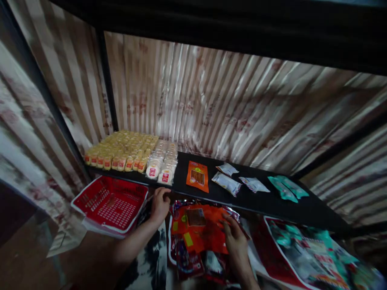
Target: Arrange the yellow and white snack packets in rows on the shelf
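My left hand (pixel 161 204) is at the front edge of the black shelf (pixel 181 187), just below small white round packs (pixel 165 176). Its fingers are curled, and whether they hold anything is hidden. My right hand (pixel 235 233) lies over a basket heaped with orange snack packets (pixel 211 223), its fingers stretched out and touching them. Dark red packets (pixel 189 259) show lower in the same heap. On the shelf, one orange packet (pixel 197 176) with a brown window lies flat, apart from both hands.
Rows of yellow packs (pixel 121 147) fill the shelf's left end. White packets (pixel 226 183) and teal packets (pixel 284 188) lie farther right. A red basket (pixel 113 203) stands at left; another basket (pixel 279 245) holds teal and white packets. A black beam (pixel 226 32) crosses overhead.
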### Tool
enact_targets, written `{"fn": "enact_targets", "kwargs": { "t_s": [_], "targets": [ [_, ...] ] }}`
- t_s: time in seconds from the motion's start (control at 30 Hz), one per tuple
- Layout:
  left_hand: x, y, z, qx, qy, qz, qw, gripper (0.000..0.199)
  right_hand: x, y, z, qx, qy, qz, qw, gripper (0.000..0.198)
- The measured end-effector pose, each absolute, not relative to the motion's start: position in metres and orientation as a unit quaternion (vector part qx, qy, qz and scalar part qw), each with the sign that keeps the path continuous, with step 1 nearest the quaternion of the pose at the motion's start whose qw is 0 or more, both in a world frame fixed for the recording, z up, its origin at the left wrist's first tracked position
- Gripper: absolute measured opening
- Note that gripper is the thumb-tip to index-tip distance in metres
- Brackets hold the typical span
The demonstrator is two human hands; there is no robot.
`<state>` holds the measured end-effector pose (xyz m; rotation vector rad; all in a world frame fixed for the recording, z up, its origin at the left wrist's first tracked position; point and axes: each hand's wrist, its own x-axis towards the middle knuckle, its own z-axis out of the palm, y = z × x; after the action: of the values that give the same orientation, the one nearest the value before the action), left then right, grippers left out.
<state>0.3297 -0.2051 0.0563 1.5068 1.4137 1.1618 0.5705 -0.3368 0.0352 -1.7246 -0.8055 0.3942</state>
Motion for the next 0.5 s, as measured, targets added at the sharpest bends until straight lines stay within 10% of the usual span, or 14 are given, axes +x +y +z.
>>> {"fn": "enact_targets", "kwargs": {
  "t_s": [0.5],
  "targets": [
    [0.324, -0.109, 0.017, 0.750, 0.527, 0.382, 0.114, 0.035, 0.455, -0.131, 0.028, -0.620, -0.640, 0.142, 0.432, 0.036]
  ]
}}
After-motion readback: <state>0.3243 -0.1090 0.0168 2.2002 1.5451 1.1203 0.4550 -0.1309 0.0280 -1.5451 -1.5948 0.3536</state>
